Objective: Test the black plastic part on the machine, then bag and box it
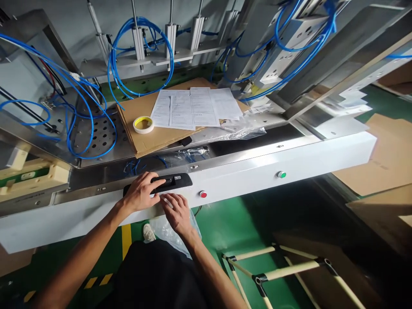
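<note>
Your left hand (140,193) lies with curled fingers over the left end of the black handle (165,182), which sits on the near edge of the white machine rail (289,165). Your right hand (176,212) rests flat and open just below it, seemingly on a clear plastic bag (167,234). The red button (203,194) is just to the right, the green button (282,174) farther right.

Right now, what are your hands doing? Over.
Left hand grip on black handle. Right hand flat on clear bag below. Red button close by.
</note>
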### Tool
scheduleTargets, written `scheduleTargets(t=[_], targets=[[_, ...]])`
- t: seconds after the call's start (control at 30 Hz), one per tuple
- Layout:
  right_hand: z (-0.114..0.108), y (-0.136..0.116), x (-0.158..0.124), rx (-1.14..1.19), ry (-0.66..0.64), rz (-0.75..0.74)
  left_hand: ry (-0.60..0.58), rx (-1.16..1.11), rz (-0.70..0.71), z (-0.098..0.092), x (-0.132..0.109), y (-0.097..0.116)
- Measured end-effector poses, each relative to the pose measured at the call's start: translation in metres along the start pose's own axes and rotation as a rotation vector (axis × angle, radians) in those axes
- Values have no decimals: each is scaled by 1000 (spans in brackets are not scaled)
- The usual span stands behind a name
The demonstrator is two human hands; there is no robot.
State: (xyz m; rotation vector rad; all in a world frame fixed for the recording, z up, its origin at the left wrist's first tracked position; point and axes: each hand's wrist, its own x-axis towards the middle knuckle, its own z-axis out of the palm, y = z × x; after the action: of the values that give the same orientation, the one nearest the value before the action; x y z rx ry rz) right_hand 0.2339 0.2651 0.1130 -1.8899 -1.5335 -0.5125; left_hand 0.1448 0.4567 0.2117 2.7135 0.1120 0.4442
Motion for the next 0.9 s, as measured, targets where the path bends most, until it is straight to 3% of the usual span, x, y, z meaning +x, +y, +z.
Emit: scheduleTargets(t=[0.27,0.9], targets=[[-4,5,18,21,-11,-2,2,11,-34,-5,0,-4],[-12,6,22,48,-23,-31,-21,-35,-22,-1,1,-12]])
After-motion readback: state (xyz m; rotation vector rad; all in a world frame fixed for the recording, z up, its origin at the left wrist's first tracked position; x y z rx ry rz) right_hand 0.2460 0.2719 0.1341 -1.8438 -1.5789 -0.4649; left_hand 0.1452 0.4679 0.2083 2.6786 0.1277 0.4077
